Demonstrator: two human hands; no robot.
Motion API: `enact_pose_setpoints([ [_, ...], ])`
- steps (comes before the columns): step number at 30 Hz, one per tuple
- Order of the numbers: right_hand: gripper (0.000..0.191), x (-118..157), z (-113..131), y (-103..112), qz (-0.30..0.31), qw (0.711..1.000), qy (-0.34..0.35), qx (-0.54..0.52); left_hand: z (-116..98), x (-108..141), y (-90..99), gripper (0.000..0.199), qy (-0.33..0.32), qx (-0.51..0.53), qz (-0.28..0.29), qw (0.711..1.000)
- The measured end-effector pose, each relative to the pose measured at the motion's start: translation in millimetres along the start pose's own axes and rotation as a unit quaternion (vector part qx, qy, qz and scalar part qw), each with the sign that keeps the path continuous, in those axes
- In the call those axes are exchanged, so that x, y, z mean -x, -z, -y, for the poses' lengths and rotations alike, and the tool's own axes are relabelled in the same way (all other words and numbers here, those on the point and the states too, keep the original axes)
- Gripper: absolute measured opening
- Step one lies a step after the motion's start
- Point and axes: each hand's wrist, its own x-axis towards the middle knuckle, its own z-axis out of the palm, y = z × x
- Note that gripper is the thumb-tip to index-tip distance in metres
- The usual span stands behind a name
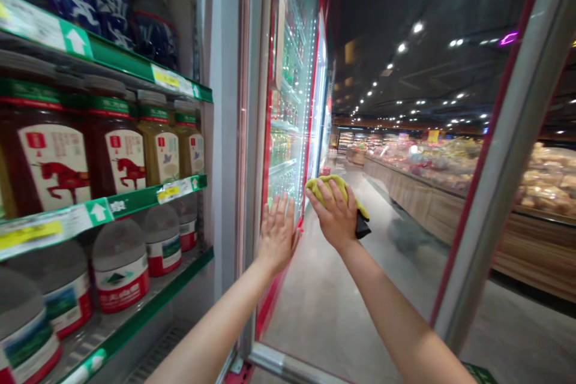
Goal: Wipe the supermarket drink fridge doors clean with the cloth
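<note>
A glass door (405,288) with a metal frame stands swung out in front of me. My right hand (336,210) presses a yellow-green cloth (317,189) with a dark underside against the glass, fingers spread over it. Further left, my left hand (276,231) lies flat near the hinge side of the door, fingers stretched out and nothing held. It seems to touch the glass.
Left of me is a refrigerated shelf (148,303) with water bottles (120,264) and juice bottles (123,144) behind green price rails. Another lit cooler (288,132) shows beyond the door. Wood-sided produce stands (405,192) line the aisle at right.
</note>
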Motion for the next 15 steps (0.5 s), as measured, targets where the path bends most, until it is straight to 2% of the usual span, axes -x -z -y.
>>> enact_pose_setpoints([
  [3, 0.044, -15.2, -31.2, 9.0, -0.021, 0.999, -0.043, 0.015, -11.2, -9.9, -3.1, 0.084, -0.01, 0.009, -0.005, 1.0],
  [6, 0.048, 0.8, -48.1, 23.4, -0.025, 0.995, -0.091, 0.034, -17.7, -7.5, -5.1, 0.085, -0.005, 0.013, -0.003, 1.0],
  [9, 0.051, 36.6, -40.7, 32.4, -0.033, 0.991, -0.117, 0.048, -19.8, 2.4, -6.9, 0.084, -0.008, 0.014, -0.005, 1.0],
  [11, 0.052, 55.4, -29.3, 33.3, -0.027, 0.992, -0.112, 0.039, -21.5, 6.8, -8.4, 0.084, -0.011, 0.017, -0.004, 1.0],
  [13, 0.053, 59.9, -22.3, 31.6, -0.007, 0.995, -0.097, 0.023, -25.6, 5.6, -10.2, 0.085, -0.013, 0.023, 0.002, 1.0],
  [15, 0.052, 48.7, -26.0, 29.3, 0.012, 0.996, -0.084, 0.011, -33.2, -1.7, -12.4, 0.087, -0.019, 0.033, 0.009, 0.999],
])
